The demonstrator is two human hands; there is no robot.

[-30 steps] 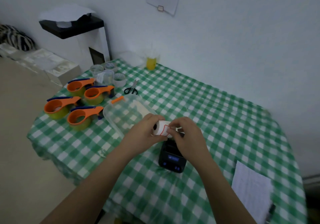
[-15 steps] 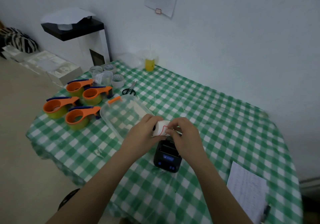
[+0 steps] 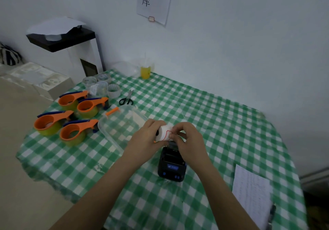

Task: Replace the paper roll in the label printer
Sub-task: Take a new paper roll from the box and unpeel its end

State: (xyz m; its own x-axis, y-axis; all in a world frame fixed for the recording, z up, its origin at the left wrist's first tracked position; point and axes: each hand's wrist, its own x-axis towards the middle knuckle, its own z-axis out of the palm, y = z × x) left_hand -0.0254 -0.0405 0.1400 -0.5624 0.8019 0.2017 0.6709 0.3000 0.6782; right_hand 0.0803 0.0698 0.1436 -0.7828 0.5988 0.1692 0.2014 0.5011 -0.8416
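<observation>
A white paper roll (image 3: 164, 133) with a red-edged sticker at its loose end is held above the table. My left hand (image 3: 145, 140) wraps around its left side. The fingertips of my right hand (image 3: 189, 141) pinch the sticker on the roll's right face. Just below the hands sits the small black label printer (image 3: 171, 165) on the green checked tablecloth (image 3: 222, 132), its lid open at the far end and partly hidden by my right hand.
A clear plastic box (image 3: 121, 128) lies left of the hands. Several orange tape dispensers (image 3: 71, 119) stand at the table's left. Scissors (image 3: 126, 99), small jars (image 3: 101, 85) and a yellow cup (image 3: 145, 71) lie farther back. A printed sheet (image 3: 252, 192) lies at the right front.
Both hands stay on the roll above the printer. My right fingers have shifted slightly on the sticker; the camera view has drifted a little.
</observation>
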